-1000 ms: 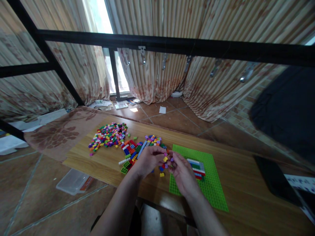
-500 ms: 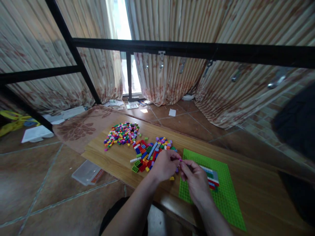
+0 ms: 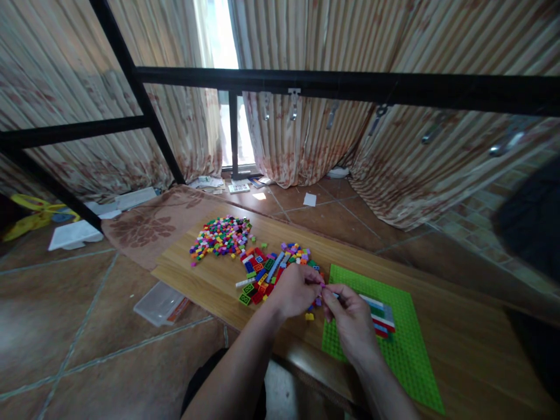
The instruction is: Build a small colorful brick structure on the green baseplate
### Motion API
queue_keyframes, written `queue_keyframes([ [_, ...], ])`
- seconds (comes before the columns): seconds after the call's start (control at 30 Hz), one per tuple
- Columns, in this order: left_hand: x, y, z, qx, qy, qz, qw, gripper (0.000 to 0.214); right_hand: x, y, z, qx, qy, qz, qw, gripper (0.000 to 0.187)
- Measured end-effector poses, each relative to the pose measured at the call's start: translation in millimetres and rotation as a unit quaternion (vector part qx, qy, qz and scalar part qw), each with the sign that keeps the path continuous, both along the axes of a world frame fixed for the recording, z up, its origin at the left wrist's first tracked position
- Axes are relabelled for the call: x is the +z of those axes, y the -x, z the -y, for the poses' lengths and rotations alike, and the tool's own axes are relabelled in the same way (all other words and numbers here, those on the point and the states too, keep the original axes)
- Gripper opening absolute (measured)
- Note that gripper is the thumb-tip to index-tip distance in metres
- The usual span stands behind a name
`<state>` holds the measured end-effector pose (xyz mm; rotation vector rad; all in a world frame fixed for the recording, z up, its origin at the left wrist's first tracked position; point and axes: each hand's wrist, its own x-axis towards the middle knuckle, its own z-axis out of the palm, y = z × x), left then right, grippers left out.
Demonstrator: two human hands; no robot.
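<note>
My left hand (image 3: 298,290) and my right hand (image 3: 350,312) meet above the bench, fingertips pinched together on a small purple toy brick (image 3: 322,286). Most of that brick is hidden by the fingers. Under and beside my left hand lies a loose heap of larger mixed bricks (image 3: 262,271), with a yellow brick (image 3: 310,317) apart from it. Behind my right hand, a layered block of white, red, grey and green bricks (image 3: 381,315) sits on a bright green baseplate (image 3: 420,350); the hand covers part of it.
A second pile of small colourful bricks (image 3: 223,236) lies farther left on the wooden bench (image 3: 188,233). A clear plastic box (image 3: 160,303) is on the tiled floor. A black metal rail (image 3: 332,81) with hanging clips crosses before the curtains (image 3: 306,35).
The view has shifted slightly, so the scene sits a little farther right. Both hands keep their pinch on the purple brick, with barely any movement of the fingers.
</note>
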<state>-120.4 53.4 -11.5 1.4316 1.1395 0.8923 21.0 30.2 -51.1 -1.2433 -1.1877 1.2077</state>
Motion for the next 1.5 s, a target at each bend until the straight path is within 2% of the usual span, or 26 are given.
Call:
queue_keyframes([
  [0.13,-0.4,7,-2,-0.001,-0.01,-0.005,1.0,0.015,-1.3,-4,-2,0.004,-0.008,0.046,0.999,0.029],
  [0.23,-3.0,14,-5,0.023,-0.044,-0.086,0.995,0.017,-2.0,-5,-2,-0.005,-0.033,0.144,0.989,0.026],
  [0.37,-4.5,20,-7,0.079,-0.105,-0.257,0.957,0.02,-2.1,1,0,-0.002,-0.111,0.275,0.955,0.018],
  [0.5,-4.6,16,-5,0.087,-0.12,-0.369,0.917,0.025,-3.4,7,0,0.014,-0.149,0.349,0.925,0.018],
  [0.6,-5.1,10,-3,0.095,-0.125,-0.392,0.906,0.027,-5.0,9,0,0.019,-0.162,0.361,0.918,0.024],
  [0.77,-2.2,14,-12,0.138,-0.106,-0.41,0.895,0.022,-5.8,9,0,0.029,-0.149,0.346,0.926,0.035],
  [0.93,-4.4,34,-42,0.267,-0.116,-0.411,0.864,0.029,1.4,9,1,0.034,-0.134,0.334,0.932,0.031],
  [1.03,-11.1,40,-61,0.275,-0.118,-0.435,0.85,0.033,8.5,5,1,0.021,-0.154,0.317,0.935,0.025],
  [1.23,-26.7,32,-74,0.224,-0.116,-0.474,0.844,0.03,14.7,-9,0,-0.002,-0.183,0.301,0.936,0.019],
  [1.37,-20.6,35,-76,0.244,-0.104,-0.462,0.846,0.028,16.2,-16,1,-0.019,-0.211,0.285,0.935,0.019],
  [1.43,-8.9,39,-73,0.265,-0.093,-0.416,0.865,0.027,18.3,-21,2,-0.035,-0.224,0.276,0.934,0.019],
  [1.5,4.7,37,-65,0.268,-0.08,-0.313,0.908,0.026,21.3,-27,3,-0.056,-0.225,0.264,0.936,0.019],
])
